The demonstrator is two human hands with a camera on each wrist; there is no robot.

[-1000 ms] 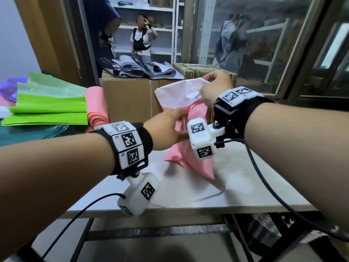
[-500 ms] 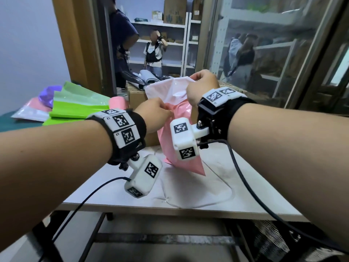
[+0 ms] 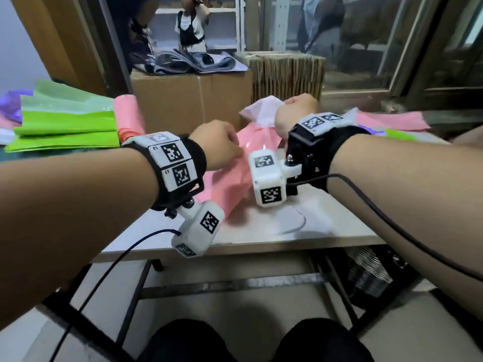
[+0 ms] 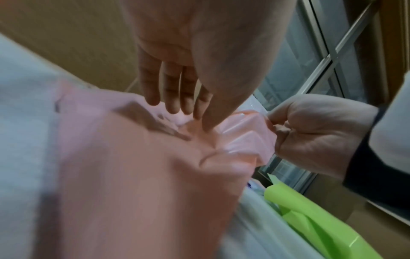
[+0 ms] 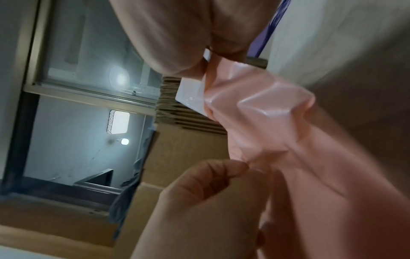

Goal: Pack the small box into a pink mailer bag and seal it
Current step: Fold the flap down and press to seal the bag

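A pink mailer bag lies slanted on the white table, its top end raised toward the back. My right hand pinches the bag's white-lined flap at the top, fingers curled tight in the right wrist view. My left hand sits just below it, thumb and fingertips pinching a crease in the pink film. No small box shows in any view, and what the bag holds is hidden.
A big cardboard carton and a stack of flat cardboard stand right behind the bag. Green mailers and a pink roll lie left, another pink mailer lies right. A clear strip rests near the front edge.
The bag has come down from hanging upright in the air to lying slanted on the table. Both hands dropped with it and kept their hold near its top.
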